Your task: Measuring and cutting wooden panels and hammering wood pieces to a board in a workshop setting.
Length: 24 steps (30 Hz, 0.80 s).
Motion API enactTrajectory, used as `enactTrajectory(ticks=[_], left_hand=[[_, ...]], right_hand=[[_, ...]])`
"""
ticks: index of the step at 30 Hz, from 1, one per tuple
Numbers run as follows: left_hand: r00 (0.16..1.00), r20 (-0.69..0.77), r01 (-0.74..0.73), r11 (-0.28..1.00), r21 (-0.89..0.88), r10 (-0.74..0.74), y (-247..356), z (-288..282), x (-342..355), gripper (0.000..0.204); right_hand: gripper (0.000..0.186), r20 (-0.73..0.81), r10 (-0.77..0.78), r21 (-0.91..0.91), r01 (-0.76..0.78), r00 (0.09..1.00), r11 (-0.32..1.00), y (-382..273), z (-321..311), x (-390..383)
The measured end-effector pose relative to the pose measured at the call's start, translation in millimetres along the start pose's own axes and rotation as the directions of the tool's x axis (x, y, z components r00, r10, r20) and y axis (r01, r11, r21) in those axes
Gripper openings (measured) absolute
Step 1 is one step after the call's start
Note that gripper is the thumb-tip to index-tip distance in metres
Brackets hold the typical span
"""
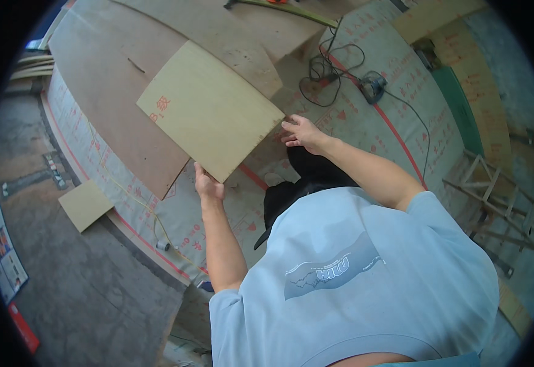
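A pale plywood board (212, 110) with red stamped marks lies tilted in front of me, its far part over a larger brown sheet. My left hand (209, 183) grips the board near its near left corner, thumb along the edge and the other fingers partly hidden beneath. At the right corner, my right hand (303, 133) has its bent fingers against the board's edge. The brown plywood sheet (120, 122) rests under the board on a work surface. Small dark marks run along the board's near edge.
A corded power tool (372, 87) sits at the right on printed floor covering (395, 134), its black cable looped nearby. A wooden stepladder (493, 192) stands at far right. A small board offcut (86, 205) lies left on the grey floor, near a yellow cord (141, 200).
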<state>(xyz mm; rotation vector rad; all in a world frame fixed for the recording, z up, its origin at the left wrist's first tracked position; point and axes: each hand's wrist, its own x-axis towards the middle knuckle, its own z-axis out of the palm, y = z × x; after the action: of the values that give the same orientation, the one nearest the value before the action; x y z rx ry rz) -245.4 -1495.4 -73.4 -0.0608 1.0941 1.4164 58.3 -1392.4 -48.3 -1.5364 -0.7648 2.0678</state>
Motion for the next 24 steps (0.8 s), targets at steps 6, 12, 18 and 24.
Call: enactTrajectory(ticks=[6,12,18,24], left_hand=[[0.993,0.115,-0.032,0.996,0.085,0.022,8,7,-3,0.051],[0.994,-0.028,-0.095,0.968,0.230,0.105,8,18,5,0.054],[0.887,-0.370,-0.130,0.918,0.376,0.277,16,30,1,0.057],[0.833,-0.349,-0.278,0.869,0.409,0.431,19,46,-76,0.060]], right_hand=[[0.026,-0.104,0.119,0.028,-0.116,0.988,0.993,36,-96,-34],[0.032,-0.242,-0.098,-0.166,0.059,0.965,0.984,-9,-184,-4],[0.060,-0.020,-0.850,-0.699,0.600,0.526,0.388,-198,-154,113],[0.080,-0.032,-0.647,-0.894,0.268,0.762,0.360,-335,-93,192]])
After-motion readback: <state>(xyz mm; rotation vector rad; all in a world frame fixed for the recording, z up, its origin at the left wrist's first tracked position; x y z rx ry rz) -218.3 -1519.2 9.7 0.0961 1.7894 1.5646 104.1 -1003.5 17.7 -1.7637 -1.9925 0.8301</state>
